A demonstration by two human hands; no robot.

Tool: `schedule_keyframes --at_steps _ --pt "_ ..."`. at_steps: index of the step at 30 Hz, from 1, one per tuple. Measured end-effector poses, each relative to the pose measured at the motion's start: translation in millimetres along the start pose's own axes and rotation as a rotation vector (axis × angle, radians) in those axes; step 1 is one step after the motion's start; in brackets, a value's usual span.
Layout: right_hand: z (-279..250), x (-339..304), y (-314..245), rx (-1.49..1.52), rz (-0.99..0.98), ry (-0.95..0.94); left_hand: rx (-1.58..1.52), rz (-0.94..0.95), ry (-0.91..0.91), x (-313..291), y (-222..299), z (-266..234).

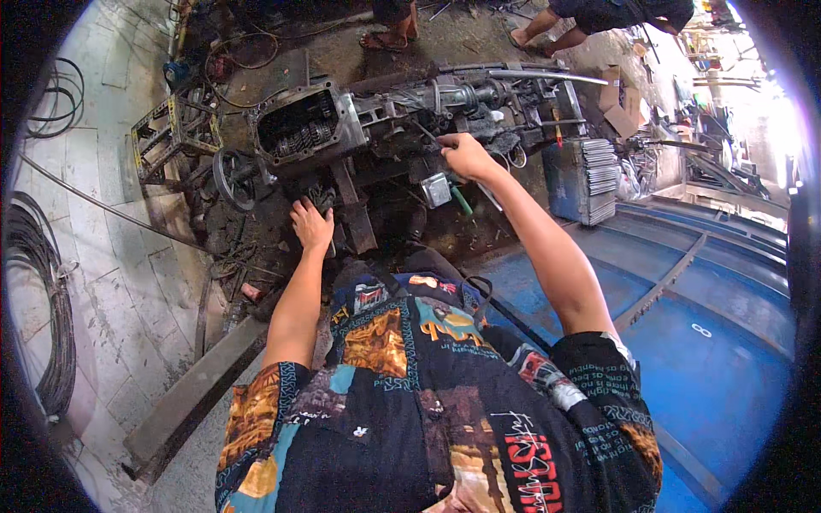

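My left hand (313, 226) lies with fingers spread on a dark, greasy part beside a handwheel (234, 180). Above it sits an open gearbox housing (349, 125), its toothed gears (304, 141) showing inside. My right hand (467, 157) is closed around the end of a thin metal rod (425, 133), which slants up-left to the long shaft assembly (453, 96). Below that hand are a small silvery box (436, 191) and a green handle (462, 201). The fingertips of my right hand are partly hidden.
A yellow-black metal frame (175, 137) stands left of the gearbox. Coiled cable (43, 316) lies at the far left, and a steel beam (197, 398) at lower left. On the right are a finned metal block (597, 181) and a blue panel (718, 316). Two people's legs (393, 26) show beyond.
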State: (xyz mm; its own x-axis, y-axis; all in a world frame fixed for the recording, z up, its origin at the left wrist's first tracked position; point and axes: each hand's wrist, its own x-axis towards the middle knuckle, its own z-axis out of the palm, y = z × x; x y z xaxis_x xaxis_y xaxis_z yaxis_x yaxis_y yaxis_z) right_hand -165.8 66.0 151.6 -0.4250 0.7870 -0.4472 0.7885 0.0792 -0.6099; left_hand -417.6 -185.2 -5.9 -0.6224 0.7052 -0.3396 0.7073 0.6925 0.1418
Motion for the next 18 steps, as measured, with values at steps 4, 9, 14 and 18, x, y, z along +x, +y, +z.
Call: schedule_keyframes --at_steps 4,9,14,18 --pt "-10 -4 -10 0.439 0.253 -0.208 0.002 -0.005 0.046 -14 3 -4" --pt "-19 -15 -18 0.805 0.379 -0.386 0.033 -0.016 0.123 -32 17 -13" --pt "-20 -12 7 0.889 0.396 -0.334 -0.074 0.092 0.312 -52 41 -22" --pt "-8 -10 68 0.499 0.239 -0.093 -0.233 0.311 0.359 -65 85 -47"
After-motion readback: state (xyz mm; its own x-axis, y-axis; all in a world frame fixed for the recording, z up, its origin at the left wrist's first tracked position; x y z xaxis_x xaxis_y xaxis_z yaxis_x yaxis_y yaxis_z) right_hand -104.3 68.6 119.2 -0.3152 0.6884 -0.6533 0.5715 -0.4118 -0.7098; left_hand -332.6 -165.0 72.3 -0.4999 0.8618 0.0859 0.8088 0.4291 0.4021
